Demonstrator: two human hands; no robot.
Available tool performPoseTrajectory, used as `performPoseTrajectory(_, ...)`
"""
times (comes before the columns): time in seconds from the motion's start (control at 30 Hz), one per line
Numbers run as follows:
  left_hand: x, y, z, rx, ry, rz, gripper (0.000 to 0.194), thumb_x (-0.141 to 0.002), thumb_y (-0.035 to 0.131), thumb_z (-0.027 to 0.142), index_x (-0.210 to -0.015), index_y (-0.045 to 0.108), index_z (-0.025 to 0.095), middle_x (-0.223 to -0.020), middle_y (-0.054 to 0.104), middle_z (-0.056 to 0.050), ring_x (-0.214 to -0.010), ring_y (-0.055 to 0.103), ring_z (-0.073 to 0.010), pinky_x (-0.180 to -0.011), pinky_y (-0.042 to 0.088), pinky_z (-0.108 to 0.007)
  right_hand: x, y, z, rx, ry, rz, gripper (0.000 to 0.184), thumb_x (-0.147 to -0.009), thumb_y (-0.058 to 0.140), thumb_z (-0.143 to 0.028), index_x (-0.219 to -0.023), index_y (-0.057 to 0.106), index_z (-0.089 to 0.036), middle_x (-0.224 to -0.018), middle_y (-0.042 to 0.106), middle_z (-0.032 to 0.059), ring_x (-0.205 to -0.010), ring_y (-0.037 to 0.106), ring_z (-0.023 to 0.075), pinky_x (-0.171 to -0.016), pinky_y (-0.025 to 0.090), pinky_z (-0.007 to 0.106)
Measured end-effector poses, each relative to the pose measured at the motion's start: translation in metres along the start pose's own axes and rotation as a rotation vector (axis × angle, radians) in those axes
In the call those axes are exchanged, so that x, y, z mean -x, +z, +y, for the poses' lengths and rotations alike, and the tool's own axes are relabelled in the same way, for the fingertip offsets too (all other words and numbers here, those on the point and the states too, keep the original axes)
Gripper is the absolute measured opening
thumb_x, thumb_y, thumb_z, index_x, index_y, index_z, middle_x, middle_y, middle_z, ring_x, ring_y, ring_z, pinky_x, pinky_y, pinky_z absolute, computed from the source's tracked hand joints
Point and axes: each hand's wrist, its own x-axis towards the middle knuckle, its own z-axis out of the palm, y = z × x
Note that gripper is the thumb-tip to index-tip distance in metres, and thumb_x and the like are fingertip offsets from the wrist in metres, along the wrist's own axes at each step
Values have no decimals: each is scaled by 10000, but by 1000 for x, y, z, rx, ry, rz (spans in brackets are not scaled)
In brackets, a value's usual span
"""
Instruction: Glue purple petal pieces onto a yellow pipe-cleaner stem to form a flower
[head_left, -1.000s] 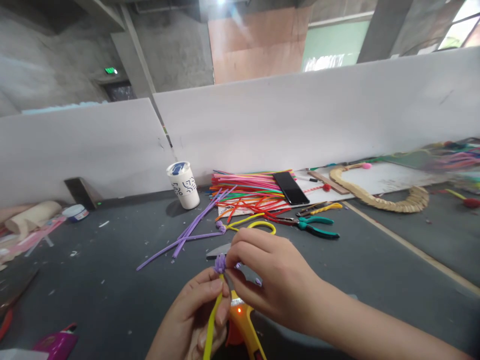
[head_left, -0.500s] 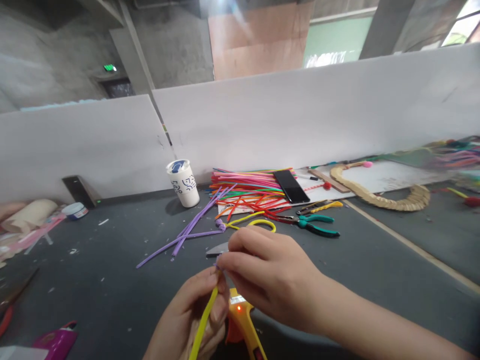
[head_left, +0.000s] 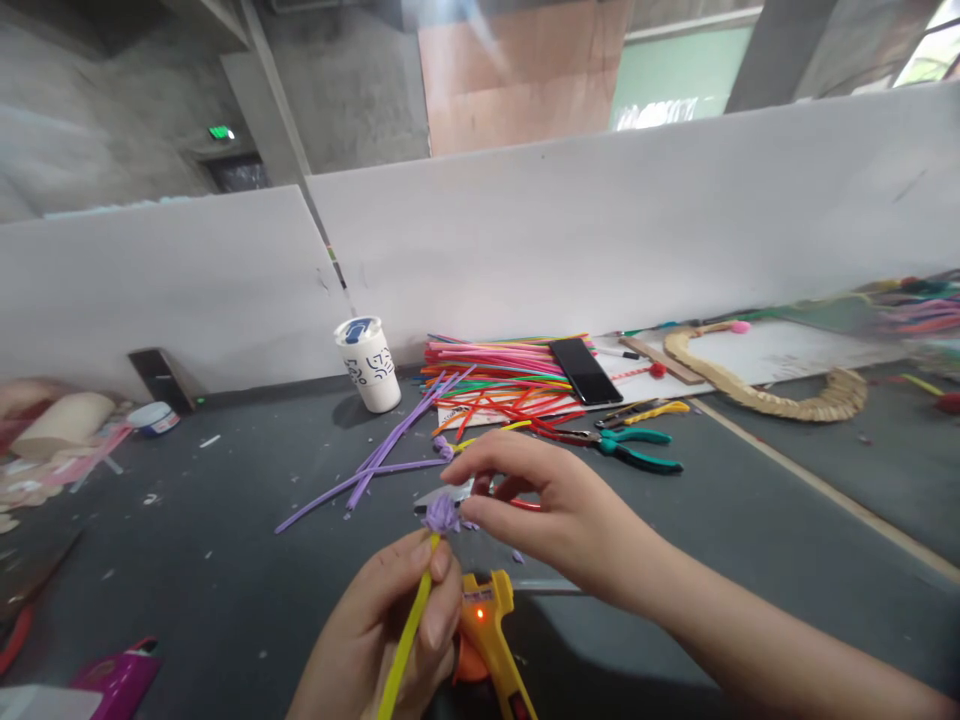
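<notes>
Between its thumb and fingers, my left hand (head_left: 394, 620) pinches a yellow pipe cleaner (head_left: 409, 635). A purple fuzzy flower head (head_left: 441, 513) tops this stem, just above my fingertips. To its right, my right hand (head_left: 536, 490) is raised with thumb and fingers apart and nothing between them. Scissors (head_left: 442, 497) lie on the table behind the flower head, partly hidden by my right hand. A yellow glue gun (head_left: 487, 625) with a lit orange light rests right beside my left hand.
Purple pipe cleaners (head_left: 390, 440) lie ahead, near a white cup (head_left: 369, 365). Behind are a colourful pipe-cleaner bundle (head_left: 495, 365), a black phone (head_left: 586, 371) and green-handled pliers (head_left: 637, 448). A curved tan strip (head_left: 765, 400) sits right; a magenta tool (head_left: 124, 680) lies front left.
My right hand has let go of the purple head and opened, lifting slightly away. The purple head now shows in full. My left hand stays nearly still.
</notes>
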Motion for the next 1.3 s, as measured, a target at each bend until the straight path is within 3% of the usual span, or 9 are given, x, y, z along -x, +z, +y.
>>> performPoseTrajectory(0.13,3,3,3,-65,-67,40,164,-789,776,263,-706,719,133,-492,613,36,-302,286,20,-331,320,-74,-3,2,-1,-197,185,-25,89,-783,632,-121,-826,698,-161,-775,666,3,-671,588,114,-569,466,198)
performPoseTrajectory(0.27,0,0,2,-97,-86,66,191,-744,812,308,-726,727,138,-495,593,59,-300,190,35,-300,264,-62,-3,2,-4,-181,230,6,55,-779,636,-121,-779,674,-160,-746,652,-13,-685,581,108,-597,451,196)
performPoseTrajectory(0.4,-4,-2,1,-60,-75,107,287,-676,859,323,-595,674,118,-468,566,59,-285,210,36,-277,239,-76,-1,3,-3,-82,140,23,47,-797,633,-135,-764,650,-164,-736,635,-17,-687,573,110,-612,447,208)
performPoseTrajectory(0.57,1,3,6,-100,-46,194,251,-650,878,247,-606,670,113,-496,601,31,-338,323,15,-332,280,-87,2,1,1,59,-65,45,59,-831,609,-119,-807,655,-146,-777,615,6,-712,561,122,-643,456,230)
performPoseTrajectory(0.73,4,1,6,-92,-49,177,172,-704,838,231,-700,702,126,-538,623,29,-343,339,11,-340,274,-97,6,3,-1,262,-318,67,72,-841,603,-103,-836,675,-104,-853,636,66,-809,577,155,-718,453,259)
performPoseTrajectory(1.17,3,0,1,-101,-58,179,192,-746,800,229,-654,674,117,-509,572,45,-360,241,8,-348,252,-109,8,10,1,404,-390,89,132,-864,546,-103,-761,629,-106,-784,620,82,-738,550,171,-665,448,274)
performPoseTrajectory(1.3,3,-1,3,-99,-57,164,218,-758,795,242,-639,662,119,-509,538,56,-372,208,0,-354,252,-112,9,9,-1,344,-370,93,131,-875,544,-103,-777,630,-113,-789,614,69,-744,550,160,-674,447,267)
